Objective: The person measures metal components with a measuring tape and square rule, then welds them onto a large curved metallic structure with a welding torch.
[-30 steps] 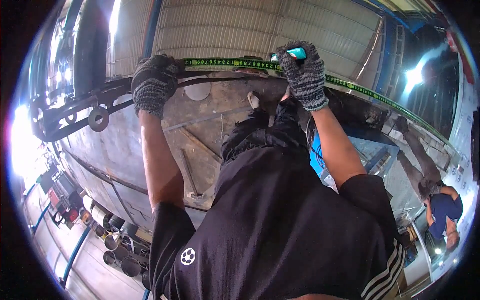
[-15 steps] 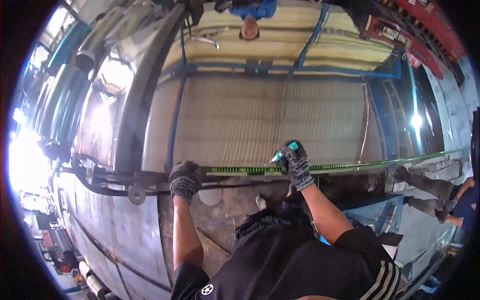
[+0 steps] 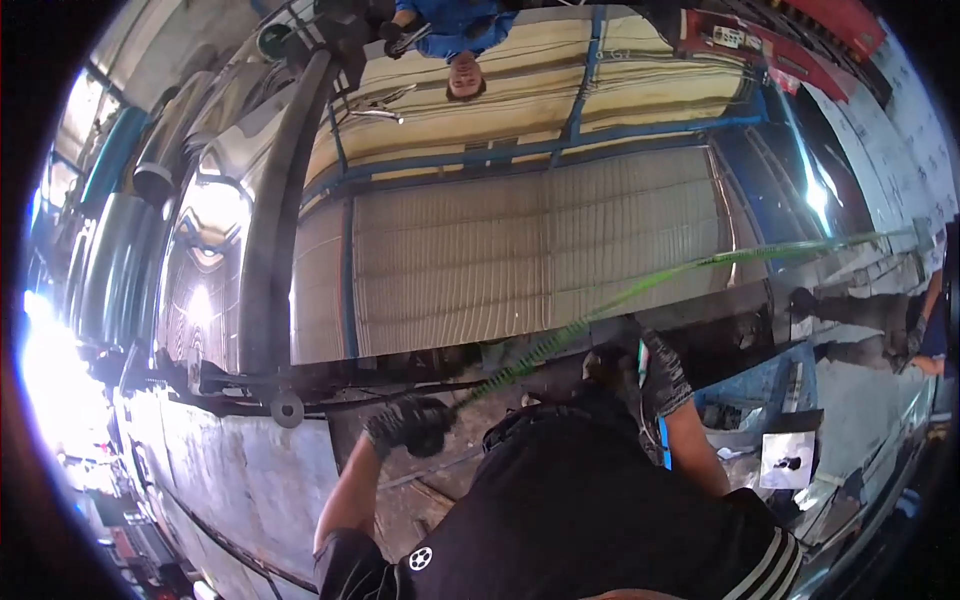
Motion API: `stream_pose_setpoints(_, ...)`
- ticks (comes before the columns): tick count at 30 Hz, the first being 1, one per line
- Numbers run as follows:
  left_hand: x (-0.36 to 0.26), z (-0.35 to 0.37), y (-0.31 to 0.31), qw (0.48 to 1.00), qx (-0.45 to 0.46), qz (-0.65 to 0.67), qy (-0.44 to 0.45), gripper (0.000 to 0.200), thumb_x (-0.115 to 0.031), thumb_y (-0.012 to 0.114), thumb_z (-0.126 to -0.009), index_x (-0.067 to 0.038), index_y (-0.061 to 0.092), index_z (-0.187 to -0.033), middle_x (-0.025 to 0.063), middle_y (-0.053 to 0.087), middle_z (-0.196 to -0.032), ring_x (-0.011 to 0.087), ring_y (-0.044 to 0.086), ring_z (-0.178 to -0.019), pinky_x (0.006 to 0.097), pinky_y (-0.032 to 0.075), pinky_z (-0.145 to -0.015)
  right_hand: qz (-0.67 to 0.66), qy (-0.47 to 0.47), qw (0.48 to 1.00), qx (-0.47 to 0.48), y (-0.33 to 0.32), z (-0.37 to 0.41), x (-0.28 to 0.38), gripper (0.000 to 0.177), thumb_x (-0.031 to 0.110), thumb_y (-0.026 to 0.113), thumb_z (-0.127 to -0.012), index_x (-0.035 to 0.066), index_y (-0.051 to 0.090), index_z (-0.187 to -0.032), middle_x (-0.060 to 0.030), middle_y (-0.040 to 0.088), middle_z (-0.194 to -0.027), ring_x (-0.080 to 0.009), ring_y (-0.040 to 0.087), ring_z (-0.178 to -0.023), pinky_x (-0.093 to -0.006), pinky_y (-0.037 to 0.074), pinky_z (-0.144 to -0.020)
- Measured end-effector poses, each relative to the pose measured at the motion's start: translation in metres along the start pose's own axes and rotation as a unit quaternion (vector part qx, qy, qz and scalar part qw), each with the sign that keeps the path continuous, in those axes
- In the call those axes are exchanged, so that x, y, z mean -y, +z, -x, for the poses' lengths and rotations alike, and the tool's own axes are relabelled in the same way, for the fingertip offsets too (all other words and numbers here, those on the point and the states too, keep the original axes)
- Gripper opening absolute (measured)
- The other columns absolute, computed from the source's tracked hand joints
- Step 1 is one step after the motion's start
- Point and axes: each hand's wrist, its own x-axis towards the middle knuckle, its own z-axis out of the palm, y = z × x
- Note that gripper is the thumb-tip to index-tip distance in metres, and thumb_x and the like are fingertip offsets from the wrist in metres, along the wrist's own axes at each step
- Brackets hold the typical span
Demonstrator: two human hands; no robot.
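Note:
My left hand (image 3: 408,425), in a dark knitted glove, is closed at the near end of a green measuring tape (image 3: 540,352). I cannot make out clearly whether a case is in the palm. The tape bows upward, slanting across the near edge of a shiny metal sheet (image 3: 450,260) toward the far right. My right hand (image 3: 662,375), gloved too, is closed around a slim teal-and-white marker (image 3: 642,360) held upright near my body, just off the sheet's near edge. The fingers are partly hidden in shadow.
Large shiny metal rolls (image 3: 110,270) stand at the left, beside a dark roller (image 3: 285,190). A red machine part (image 3: 720,38) is at upper right. Another person's legs (image 3: 860,325) show at the right. An upside-down blue-clad figure (image 3: 465,35) appears at the top, seemingly reflected.
My left hand has come back and lower off the sheet's edge, and the tape has lifted from lying along it into a slanted bow. My right hand has drawn back rightward with the marker.

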Motion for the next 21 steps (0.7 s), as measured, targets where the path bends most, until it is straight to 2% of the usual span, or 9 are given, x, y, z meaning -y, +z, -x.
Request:
stream_pose_setpoints(1,0.015,-0.008,0.001,0.994,0.088,0.010,-0.058,0.030,-0.034,0.065,-0.099,-0.005,0.071,-0.100,0.0022,0.066,-0.072,0.0089,0.056,-0.057,0.0291,0.047,-0.051,-0.270,0.369,0.889,0.021,-0.025,-0.002,0.046,0.031,0.044,0.059,-0.098,0.015,0.069,-0.107,-0.0062,0.069,-0.093,-0.0174,0.066,-0.086,-0.0316,0.056,-0.068)
stream_pose_setpoints(4,0.033,-0.011,0.027,0.988,0.143,0.030,-0.042,0.032,-0.036,0.062,-0.101,-0.007,0.072,-0.110,-0.0005,0.066,-0.077,0.0082,0.057,-0.065,0.0284,0.048,-0.055,0.222,-0.023,0.975,-0.004,-0.047,-0.014,-0.066,0.030,0.045,0.060,-0.098,0.017,0.068,-0.107,-0.0025,0.068,-0.090,-0.0144,0.064,-0.081,-0.0308,0.055,-0.064)
stream_pose_setpoints(8,0.057,-0.012,0.047,0.991,0.105,-0.076,-0.042,0.036,-0.037,0.060,-0.102,-0.008,0.069,-0.123,-0.0019,0.068,-0.087,0.0079,0.059,-0.076,0.0273,0.049,-0.063,-0.048,0.058,0.989,-0.129,-0.032,-0.023,-0.047,0.026,0.038,0.061,-0.099,0.014,0.069,-0.105,0.0018,0.066,-0.092,-0.0096,0.061,-0.082,-0.0290,0.051,-0.059)
stream_pose_setpoints(10,0.156,-0.027,0.044,0.982,0.087,-0.040,0.161,0.043,-0.038,0.058,-0.103,-0.010,0.062,-0.135,-0.0020,0.068,-0.098,0.0077,0.060,-0.087,0.0264,0.050,-0.072,0.032,0.082,0.992,-0.094,-0.046,-0.019,-0.033,0.019,0.030,0.063,-0.097,0.013,0.070,-0.102,0.0013,0.066,-0.096,-0.0090,0.060,-0.088,-0.0276,0.050,-0.063)
stream_pose_setpoints(11,0.108,-0.004,0.060,0.983,0.113,0.142,-0.013,0.043,-0.038,0.058,-0.103,-0.010,0.061,-0.135,-0.0022,0.067,-0.102,0.0075,0.060,-0.088,0.0258,0.051,-0.073,0.032,0.105,0.990,-0.087,-0.040,-0.011,-0.009,0.019,0.030,0.063,-0.097,0.013,0.070,-0.102,0.0013,0.066,-0.096,-0.0090,0.060,-0.088,-0.0276,0.050,-0.063)
stream_pose_setpoints(14,0.056,0.046,0.097,0.986,-0.005,0.153,0.070,0.037,-0.036,0.058,-0.103,-0.008,0.065,-0.127,-0.0034,0.066,-0.098,0.0071,0.059,-0.084,0.0256,0.050,-0.071,-0.132,0.243,0.947,-0.165,-0.017,-0.014,0.049,0.014,0.026,0.065,-0.095,0.013,0.069,-0.098,0.0000,0.065,-0.086,-0.0106,0.060,-0.074,-0.0276,0.049,-0.060)
stream_pose_setpoints(18,0.113,0.000,0.060,0.982,0.101,0.079,0.142,0.030,-0.033,0.060,-0.102,-0.007,0.066,-0.116,-0.0032,0.065,-0.096,0.0079,0.059,-0.082,0.0265,0.050,-0.068,0.081,0.061,0.986,-0.133,-0.020,-0.012,0.005,0.015,0.028,0.067,-0.093,0.014,0.068,-0.093,-0.0001,0.063,-0.080,-0.0111,0.059,-0.069,-0.0290,0.047,-0.056)
stream_pose_setpoints(20,0.083,0.005,0.061,0.993,0.065,0.091,-0.043,0.024,-0.028,0.063,-0.100,-0.006,0.066,-0.109,-0.0017,0.065,-0.090,0.0097,0.060,-0.078,0.0285,0.051,-0.066,-0.068,0.208,0.972,-0.083,-0.006,-0.011,0.038,0.018,0.029,0.069,-0.092,0.011,0.069,-0.097,-0.0003,0.065,-0.084,-0.0142,0.062,-0.075,-0.0312,0.049,-0.059)
stream_pose_setpoints(21,0.140,-0.023,0.041,0.983,0.103,-0.065,0.140,0.027,-0.017,0.060,-0.100,-0.005,0.065,-0.124,0.0079,0.065,-0.117,0.0181,0.062,-0.101,0.0343,0.053,-0.084,-0.071,0.201,0.973,-0.085,-0.007,-0.014,0.038,0.018,0.029,0.069,-0.092,0.011,0.069,-0.097,-0.0003,0.065,-0.084,-0.0142,0.062,-0.075,-0.0312,0.049,-0.059)
